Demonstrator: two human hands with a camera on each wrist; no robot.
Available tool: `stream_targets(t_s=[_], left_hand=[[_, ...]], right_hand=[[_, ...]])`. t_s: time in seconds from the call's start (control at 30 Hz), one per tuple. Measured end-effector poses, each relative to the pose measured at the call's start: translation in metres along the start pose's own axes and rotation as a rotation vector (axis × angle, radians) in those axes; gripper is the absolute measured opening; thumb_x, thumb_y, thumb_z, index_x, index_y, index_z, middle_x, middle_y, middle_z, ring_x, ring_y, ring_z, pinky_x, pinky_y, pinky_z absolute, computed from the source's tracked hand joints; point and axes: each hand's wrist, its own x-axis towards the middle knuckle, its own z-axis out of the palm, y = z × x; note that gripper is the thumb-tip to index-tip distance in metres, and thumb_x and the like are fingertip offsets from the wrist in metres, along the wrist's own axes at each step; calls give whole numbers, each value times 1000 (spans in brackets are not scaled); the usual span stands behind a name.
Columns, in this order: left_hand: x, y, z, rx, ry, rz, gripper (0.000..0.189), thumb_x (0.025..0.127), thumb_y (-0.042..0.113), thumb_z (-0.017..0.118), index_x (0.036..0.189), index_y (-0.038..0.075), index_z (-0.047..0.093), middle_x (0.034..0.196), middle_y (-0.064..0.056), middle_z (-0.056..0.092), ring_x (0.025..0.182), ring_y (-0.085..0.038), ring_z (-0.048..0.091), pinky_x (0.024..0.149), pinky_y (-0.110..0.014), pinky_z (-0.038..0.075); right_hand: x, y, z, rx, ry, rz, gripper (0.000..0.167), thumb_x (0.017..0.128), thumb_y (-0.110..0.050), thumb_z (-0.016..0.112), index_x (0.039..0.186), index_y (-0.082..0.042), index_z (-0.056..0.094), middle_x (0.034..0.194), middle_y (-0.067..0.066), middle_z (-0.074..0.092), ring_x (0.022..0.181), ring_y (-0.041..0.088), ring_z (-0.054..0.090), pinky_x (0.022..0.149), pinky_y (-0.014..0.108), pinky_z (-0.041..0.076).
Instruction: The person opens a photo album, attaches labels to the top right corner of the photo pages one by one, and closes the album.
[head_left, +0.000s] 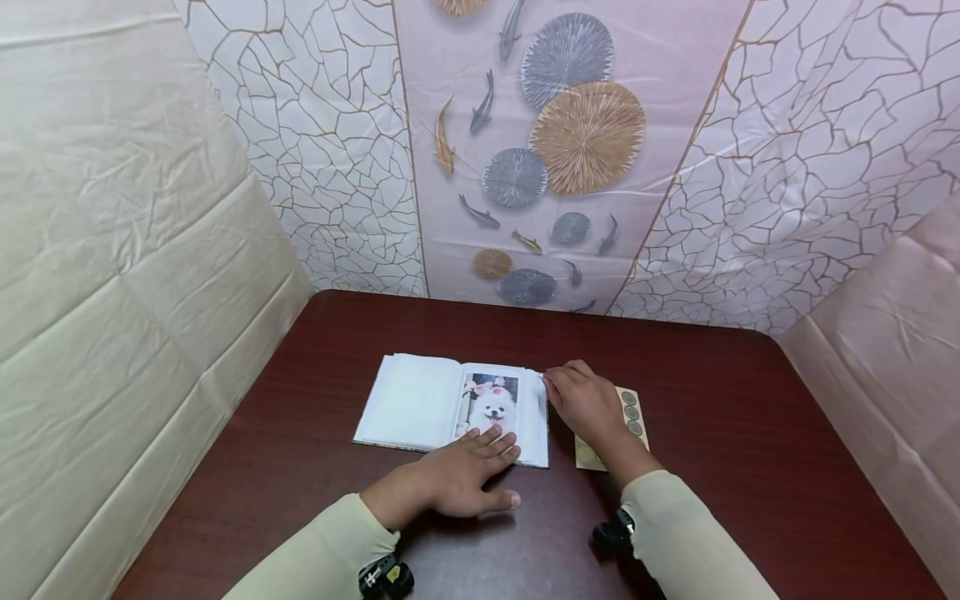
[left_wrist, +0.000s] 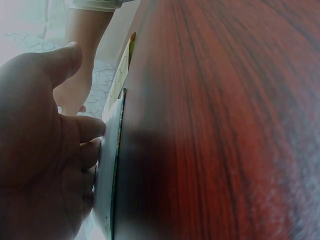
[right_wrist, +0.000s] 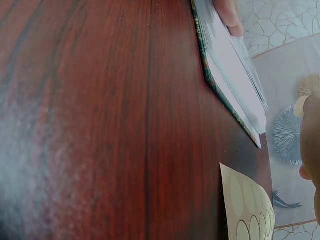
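A small photo album (head_left: 412,404) lies spread on the table, its left page blank white. A photo (head_left: 491,398) of a fluffy white dog with pink flowers shows on the right page. My left hand (head_left: 468,475) rests over the lower part of that page, fingers straight and thumb spread out. At the album's upper right corner is my right hand (head_left: 588,404), fingers bent down right at the page edge. In the right wrist view its fingertips (right_wrist: 301,107) stand a little apart from the stacked pages (right_wrist: 240,75), with nothing visible between them.
A cream sheet of round stickers (head_left: 632,410) lies right of the album, partly under my right forearm; its edge curls up in the right wrist view. The dark red wooden table (head_left: 712,400) is enclosed by hanging cloths, with a patterned backdrop (head_left: 345,167) behind.
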Motion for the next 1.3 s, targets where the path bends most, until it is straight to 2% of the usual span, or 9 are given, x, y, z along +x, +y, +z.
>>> stream_targets(t_s=[0.3,0.6,1.3], left_hand=[[0,0,0,9,-7,-3,80,103,68,33,162,14,28,169,-3,18,156,-24,8,125,-43,11],[0,0,1,9,-4,-1,79,103,67,34,162,14,29,169,-3,18,156,-24,9,125,-42,11],[0,0,0,5,-3,2,79,103,67,34,162,14,28,169,-3,18,156,-24,8,125,-42,10]], right_hand=[[6,-2,3,14,3,6,10,92,-15,73,100,-9,76,92,3,76,92,22,67,49,36,52],[5,-3,7,-11,-49,24,11,95,-19,72,101,-10,75,93,2,76,94,21,66,50,35,52],[12,-5,13,-6,-42,12,11,95,-17,72,101,-10,76,95,3,77,94,22,67,51,37,54]])
